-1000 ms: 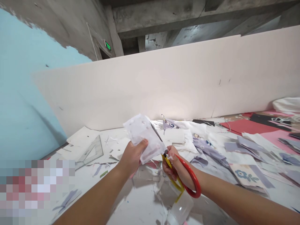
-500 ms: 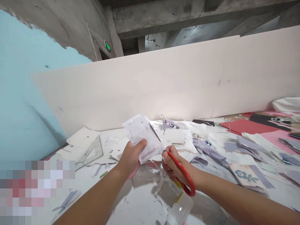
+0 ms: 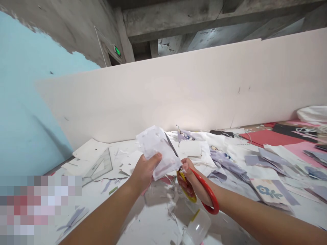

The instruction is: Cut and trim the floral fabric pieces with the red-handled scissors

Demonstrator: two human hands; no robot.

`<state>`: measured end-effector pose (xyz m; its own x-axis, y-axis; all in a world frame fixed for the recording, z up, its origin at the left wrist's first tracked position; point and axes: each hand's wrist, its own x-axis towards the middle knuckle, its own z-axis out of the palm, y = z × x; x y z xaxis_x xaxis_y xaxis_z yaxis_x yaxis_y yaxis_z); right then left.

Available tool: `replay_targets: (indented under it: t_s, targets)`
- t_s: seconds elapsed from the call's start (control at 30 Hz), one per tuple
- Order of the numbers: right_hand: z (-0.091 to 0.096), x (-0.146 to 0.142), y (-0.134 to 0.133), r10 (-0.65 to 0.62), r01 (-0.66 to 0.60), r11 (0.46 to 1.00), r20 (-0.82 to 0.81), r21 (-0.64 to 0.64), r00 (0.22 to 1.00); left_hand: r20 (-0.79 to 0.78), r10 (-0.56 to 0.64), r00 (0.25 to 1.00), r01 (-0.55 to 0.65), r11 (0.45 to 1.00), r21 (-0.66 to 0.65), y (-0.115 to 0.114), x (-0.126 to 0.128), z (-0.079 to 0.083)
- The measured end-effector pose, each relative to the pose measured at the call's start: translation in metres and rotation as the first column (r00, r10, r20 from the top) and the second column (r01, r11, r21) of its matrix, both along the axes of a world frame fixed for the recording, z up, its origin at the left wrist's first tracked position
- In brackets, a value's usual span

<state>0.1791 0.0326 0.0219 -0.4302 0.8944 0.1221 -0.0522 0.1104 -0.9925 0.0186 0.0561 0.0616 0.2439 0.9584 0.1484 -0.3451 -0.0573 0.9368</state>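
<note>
My left hand (image 3: 144, 170) is closed on a white sheet of paper (image 3: 158, 149) with faint printed shapes, held up over the table. My right hand (image 3: 191, 183) grips scissors (image 3: 204, 194) with a red and a yellow handle loop. The scissor blades (image 3: 171, 144) point up and away into the right edge of the sheet. Both hands are close together above a litter of paper scraps.
A clear set square (image 3: 100, 165) lies at the left among white sheets. Purple flower cut-outs (image 3: 268, 190) and red and pink sheets (image 3: 270, 137) cover the right side. A small clear piece (image 3: 198, 226) lies below my hands. A white board (image 3: 204, 85) stands behind the table.
The scissor handles closed half a second ago and have spread again, the yellow loop showing once more. The sheet has shifted slightly to the right.
</note>
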Motion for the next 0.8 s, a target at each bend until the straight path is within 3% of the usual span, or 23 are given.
replay_targets:
  t_s: [0.13, 0.37, 0.63, 0.8]
  targets:
    - [-0.006, 0.002, 0.003, -0.038, 0.037, 0.999, 0.055, 0.018, 0.998, 0.021, 0.003, 1.0, -0.003, 1.0, 0.01, 0.0, -0.001, 0.002]
    - [-0.004, 0.003, 0.002, 0.021, -0.022, 0.999, 0.076, 0.023, 0.997, 0.126, 0.142, 0.982, -0.142, 0.99, -0.003, 0.017, -0.009, -0.002]
    - [0.0, 0.002, 0.0, 0.053, -0.053, 0.997, 0.003, 0.048, 0.999, 0.079, 0.055, 0.995, -0.056, 0.998, 0.011, 0.015, -0.007, -0.005]
    - [0.005, 0.001, -0.002, 0.013, -0.014, 1.0, 0.072, 0.018, 0.997, 0.033, 0.097, 0.995, -0.099, 0.994, 0.056, 0.017, -0.009, -0.006]
